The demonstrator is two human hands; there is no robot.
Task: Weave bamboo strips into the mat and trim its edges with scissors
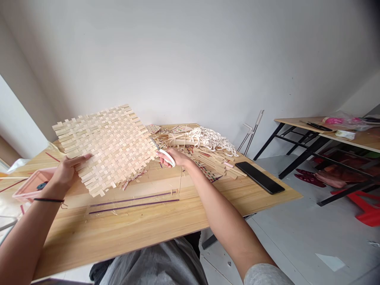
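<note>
A square mat [107, 148] woven from pale flat strips is held up, tilted, over the table. My left hand [69, 168] grips its lower left edge, with the thumb lying across the front; the other fingers are hidden behind it. In my right hand [175, 157] is a pair of scissors [167, 155] with white handles. The blades lie at the mat's right edge, where cut strip ends stick out unevenly. Whether the blades are touching a strip I cannot tell. Below the mat, two dark purple lines [133, 206] run along the table top.
Behind my right hand lie loose strips [210, 158] and a heap of white cord [212, 138]. A black phone [259, 177] rests near the right edge of the table [142, 237]. A pink basket [26, 190] stands at left; a second table [299, 122] is at right.
</note>
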